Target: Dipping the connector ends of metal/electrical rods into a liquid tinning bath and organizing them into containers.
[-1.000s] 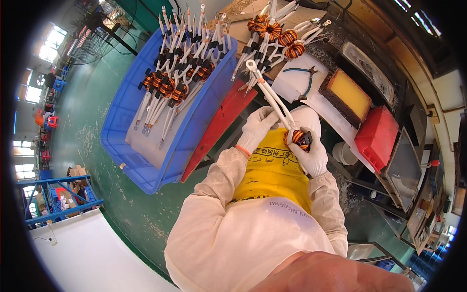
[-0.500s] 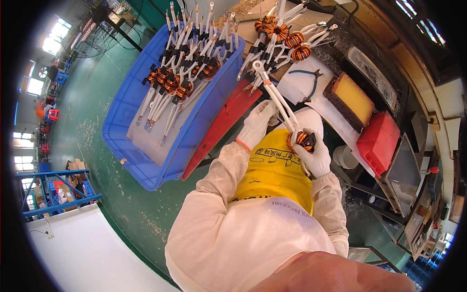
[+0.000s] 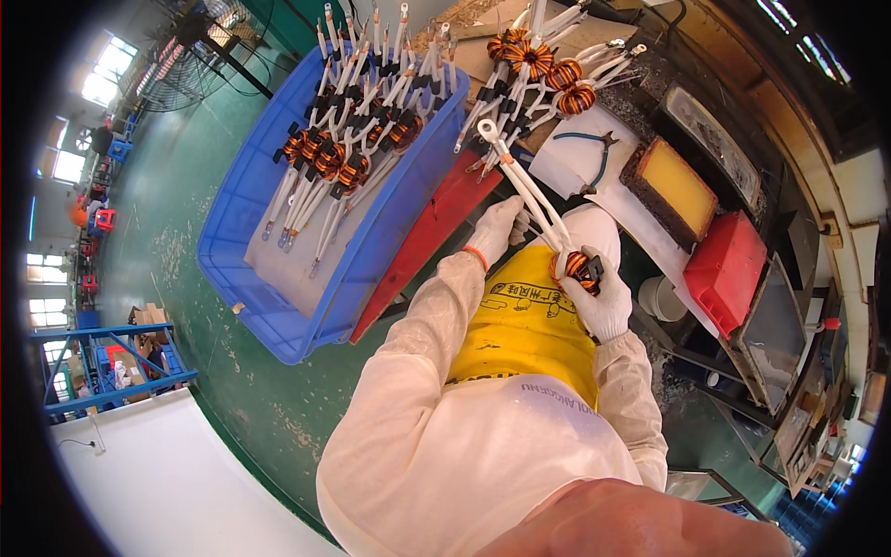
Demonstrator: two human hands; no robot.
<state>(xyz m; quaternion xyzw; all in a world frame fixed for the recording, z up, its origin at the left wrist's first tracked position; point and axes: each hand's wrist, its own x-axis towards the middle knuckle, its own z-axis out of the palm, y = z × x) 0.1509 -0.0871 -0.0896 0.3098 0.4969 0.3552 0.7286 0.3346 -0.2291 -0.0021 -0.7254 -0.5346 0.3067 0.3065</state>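
In my right hand [image 3: 605,304], which wears a white glove, is a copper-wound toroidal coil [image 3: 577,269] with a black piece at its side. Two thick white leads [image 3: 531,193] rise from the coil, side by side, toward the upper left, ending in ring terminals. My left hand [image 3: 499,226], also gloved, is just left of these leads. Its fingers are curled together; whatever they pinch, if anything, is too small to make out. A yellow apron [image 3: 520,320] lies behind both hands.
A blue bin [image 3: 269,330] at the left holds several similar coils with leads. More coils [image 3: 529,60] lie on the bench beyond. Green-handled pliers [image 3: 599,162], a yellow block in a dark frame [image 3: 673,190] and a red tray [image 3: 724,269] sit to the right.
My left hand has shifted slightly, its fingers drawn closer together beside the leads. The coil in my right hand and its leads have hardly moved.
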